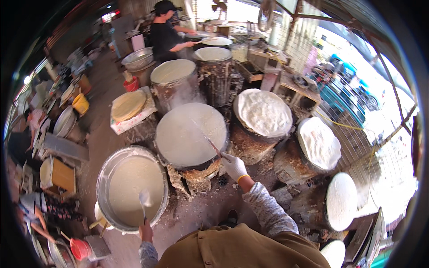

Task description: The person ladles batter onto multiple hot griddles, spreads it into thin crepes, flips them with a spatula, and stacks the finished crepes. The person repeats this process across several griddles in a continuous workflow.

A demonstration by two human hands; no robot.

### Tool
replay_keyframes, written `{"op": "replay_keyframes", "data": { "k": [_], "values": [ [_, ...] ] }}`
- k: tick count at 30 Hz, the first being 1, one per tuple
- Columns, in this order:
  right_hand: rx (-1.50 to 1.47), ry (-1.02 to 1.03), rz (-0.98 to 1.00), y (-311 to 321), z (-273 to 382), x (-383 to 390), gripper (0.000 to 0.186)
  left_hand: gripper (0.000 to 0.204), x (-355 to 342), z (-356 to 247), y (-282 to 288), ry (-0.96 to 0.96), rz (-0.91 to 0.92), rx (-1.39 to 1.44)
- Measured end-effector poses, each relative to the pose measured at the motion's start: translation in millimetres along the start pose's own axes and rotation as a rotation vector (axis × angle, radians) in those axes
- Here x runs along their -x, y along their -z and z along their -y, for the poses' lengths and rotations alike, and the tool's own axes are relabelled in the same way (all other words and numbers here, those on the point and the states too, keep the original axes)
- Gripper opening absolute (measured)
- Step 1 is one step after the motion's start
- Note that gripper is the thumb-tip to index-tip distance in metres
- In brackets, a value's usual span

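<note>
Brown cloth garment (241,250), bottom centre, left hand (146,232) grips silver metal ladle (145,198), lower left, white-gloved right hand (234,167) grips thin brown stick (212,144), centre.

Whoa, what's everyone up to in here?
The person's bare left hand grips a ladle over pale liquid in a big metal basin. Their gloved right hand holds a long thin stick out over a round pale surface; whether it touches is unclear. Behind, a co-worker in black reaches over another round top. White-covered rounds stand to the right.
</note>
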State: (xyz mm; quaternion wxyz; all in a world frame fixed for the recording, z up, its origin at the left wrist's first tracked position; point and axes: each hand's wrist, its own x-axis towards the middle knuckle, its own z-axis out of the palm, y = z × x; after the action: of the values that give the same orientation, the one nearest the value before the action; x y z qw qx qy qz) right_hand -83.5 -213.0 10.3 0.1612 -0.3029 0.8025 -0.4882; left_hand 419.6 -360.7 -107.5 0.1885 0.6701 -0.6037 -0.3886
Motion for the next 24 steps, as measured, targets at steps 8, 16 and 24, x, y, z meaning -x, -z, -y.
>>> {"op": "replay_keyframes", "data": {
  "k": [8,16,24],
  "values": [
    [0.011,-0.095,-0.015,-13,0,139,0.038,0.056,-31,88,26,-0.316,-0.480,-0.057],
    [0.081,-0.122,0.472,3,-5,223,0.041,0.046,-1,-157,57,-0.075,0.299,1.493],
    [-0.079,-0.280,-0.358,109,-42,142,0.043,0.041,62,-283,14,-0.365,1.149,1.822]
  ]
}}
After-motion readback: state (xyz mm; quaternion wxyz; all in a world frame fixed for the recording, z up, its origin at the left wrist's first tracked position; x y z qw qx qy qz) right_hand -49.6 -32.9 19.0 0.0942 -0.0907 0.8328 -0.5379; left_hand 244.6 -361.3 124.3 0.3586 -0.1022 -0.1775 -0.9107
